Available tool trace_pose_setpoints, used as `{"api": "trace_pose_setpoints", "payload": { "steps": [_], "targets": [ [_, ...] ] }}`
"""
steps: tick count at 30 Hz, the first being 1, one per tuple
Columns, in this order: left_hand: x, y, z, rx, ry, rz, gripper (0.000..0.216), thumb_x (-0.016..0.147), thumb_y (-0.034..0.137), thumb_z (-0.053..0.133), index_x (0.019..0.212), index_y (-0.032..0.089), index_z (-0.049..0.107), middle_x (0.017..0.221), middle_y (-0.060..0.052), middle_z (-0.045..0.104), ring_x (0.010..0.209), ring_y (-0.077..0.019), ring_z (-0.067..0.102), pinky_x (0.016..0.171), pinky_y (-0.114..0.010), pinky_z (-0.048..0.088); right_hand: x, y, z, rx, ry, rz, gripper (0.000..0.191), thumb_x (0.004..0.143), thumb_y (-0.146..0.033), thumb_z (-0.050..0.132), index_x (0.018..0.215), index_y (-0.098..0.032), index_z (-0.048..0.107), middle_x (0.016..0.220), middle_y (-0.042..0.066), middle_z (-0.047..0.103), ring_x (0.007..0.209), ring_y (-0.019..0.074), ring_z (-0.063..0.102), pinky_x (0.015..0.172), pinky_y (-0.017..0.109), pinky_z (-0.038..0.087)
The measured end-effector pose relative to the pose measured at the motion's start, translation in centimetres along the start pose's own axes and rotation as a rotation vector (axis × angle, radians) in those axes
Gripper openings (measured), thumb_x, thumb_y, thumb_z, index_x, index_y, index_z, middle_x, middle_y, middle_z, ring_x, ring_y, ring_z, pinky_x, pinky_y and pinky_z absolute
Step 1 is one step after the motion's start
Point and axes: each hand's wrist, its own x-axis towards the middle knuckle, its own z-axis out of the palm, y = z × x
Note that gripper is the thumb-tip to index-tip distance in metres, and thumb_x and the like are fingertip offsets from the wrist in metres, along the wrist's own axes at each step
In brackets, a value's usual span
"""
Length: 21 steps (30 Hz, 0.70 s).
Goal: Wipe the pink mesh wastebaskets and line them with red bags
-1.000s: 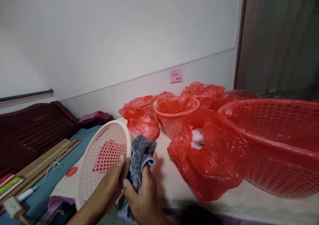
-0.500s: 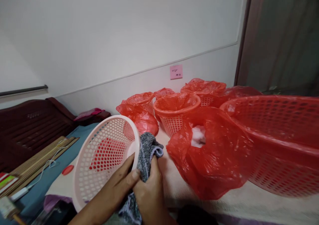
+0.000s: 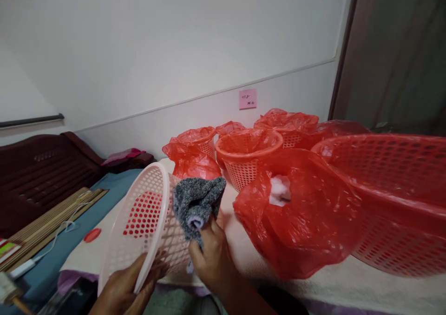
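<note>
A pale pink plastic basket [image 3: 160,213] full of holes is tilted on its side, its mouth facing left. My left hand [image 3: 130,282] grips its rim at the lower front, thumb inside and fingers on the outer wall. In my right hand [image 3: 211,247] a dark grey cloth [image 3: 198,196] with a pale lilac edge is bunched up, lying against the basket's outer side. Just right of that hand, a crumpled red plastic bag [image 3: 296,226] has something white [image 3: 279,190] showing at its opening.
Red baskets lined with red bags [image 3: 249,150] stand behind, and a large red basket [image 3: 393,203] fills the right. A red lid-like disc [image 3: 92,235] lies at left. Beyond are a white cable [image 3: 69,224], cardboard strips [image 3: 52,231] and a dark wooden headboard [image 3: 38,175].
The basket has turned so more of its outer side shows. My left hand has slid down and left along the rim. The cloth has moved from the rim onto the outer wall.
</note>
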Motion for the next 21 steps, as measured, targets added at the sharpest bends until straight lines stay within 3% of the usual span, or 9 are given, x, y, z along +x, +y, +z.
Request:
{"api": "trace_pose_setpoints", "payload": {
  "steps": [3,5,8,10,13,16,19,21],
  "targets": [
    [-0.1,-1.0,-0.4,-0.100,0.156,-0.212,0.034,0.076,0.047,0.067,0.107,0.032,0.070,0.108,-0.001,0.075,0.093,-0.0222,0.071,0.075,-0.021,0.057,0.5,5.1,0.6,-0.164,0.026,0.261,0.055,0.072,-0.005,0.046,0.126,-0.016,0.053,0.115,0.013,0.060,0.104,0.0244,0.057,0.093,0.038,0.046],
    [-0.1,-1.7,-0.7,-0.157,0.156,-0.287,0.041,0.075,0.049,0.068,0.109,0.027,0.068,0.109,-0.003,0.074,0.095,-0.0226,0.071,0.076,-0.021,0.057,0.9,8.3,0.5,-0.162,0.042,0.471,0.051,0.069,-0.006,0.048,0.118,-0.018,0.057,0.103,0.009,0.064,0.090,0.0222,0.061,0.084,0.036,0.049],
    [0.0,-1.8,-1.1,-0.211,0.154,-0.307,0.046,0.077,0.051,0.065,0.114,0.024,0.064,0.108,-0.004,0.074,0.095,-0.0221,0.070,0.081,-0.023,0.056,1.3,10.5,0.5,-0.128,0.057,0.576,0.039,0.069,-0.010,0.050,0.106,-0.016,0.061,0.082,0.006,0.066,0.075,0.0214,0.062,0.073,0.035,0.051],
    [0.4,-1.2,-1.2,-0.199,0.132,-0.308,0.047,0.078,0.053,0.063,0.115,0.024,0.064,0.110,-0.004,0.073,0.096,-0.0226,0.070,0.084,-0.024,0.055,1.2,9.4,0.8,-0.084,0.059,0.575,0.041,0.072,-0.012,0.048,0.111,-0.016,0.059,0.087,0.006,0.067,0.078,0.0208,0.064,0.073,0.033,0.052],
    [1.1,0.7,-1.0,-0.189,0.049,-0.305,0.048,0.081,0.054,0.058,0.118,0.024,0.062,0.114,-0.005,0.071,0.103,-0.0259,0.067,0.091,-0.029,0.053,0.2,4.9,1.7,0.019,0.051,0.471,0.048,0.075,-0.011,0.045,0.122,-0.019,0.054,0.103,0.005,0.068,0.093,0.0182,0.065,0.083,0.029,0.051],
    [1.7,2.8,-0.6,-0.228,-0.025,-0.253,0.049,0.083,0.053,0.055,0.122,0.026,0.061,0.115,-0.004,0.071,0.117,-0.0301,0.059,0.097,-0.034,0.049,-1.5,-0.4,2.5,0.115,0.038,0.164,0.060,0.068,-0.004,0.046,0.126,-0.021,0.052,0.117,0.006,0.063,0.110,0.0202,0.059,0.098,0.031,0.045],
    [2.2,4.1,-0.1,-0.195,-0.029,-0.165,0.052,0.079,0.062,0.052,0.115,0.028,0.067,0.111,-0.003,0.072,0.124,-0.0339,0.052,0.101,-0.036,0.046,-2.9,-3.4,2.8,0.036,0.005,0.016,0.071,0.062,-0.005,0.049,0.129,-0.027,0.051,0.117,0.006,0.063,0.103,0.0235,0.062,0.090,0.033,0.051],
    [2.4,4.2,0.1,-0.184,-0.040,-0.153,0.053,0.079,0.065,0.051,0.113,0.028,0.069,0.113,-0.003,0.072,0.125,-0.0342,0.052,0.103,-0.036,0.044,-2.8,-3.2,2.5,0.006,-0.027,0.002,0.061,0.063,-0.007,0.049,0.120,-0.025,0.059,0.109,0.008,0.065,0.098,0.0248,0.063,0.087,0.035,0.052]
  ]
}}
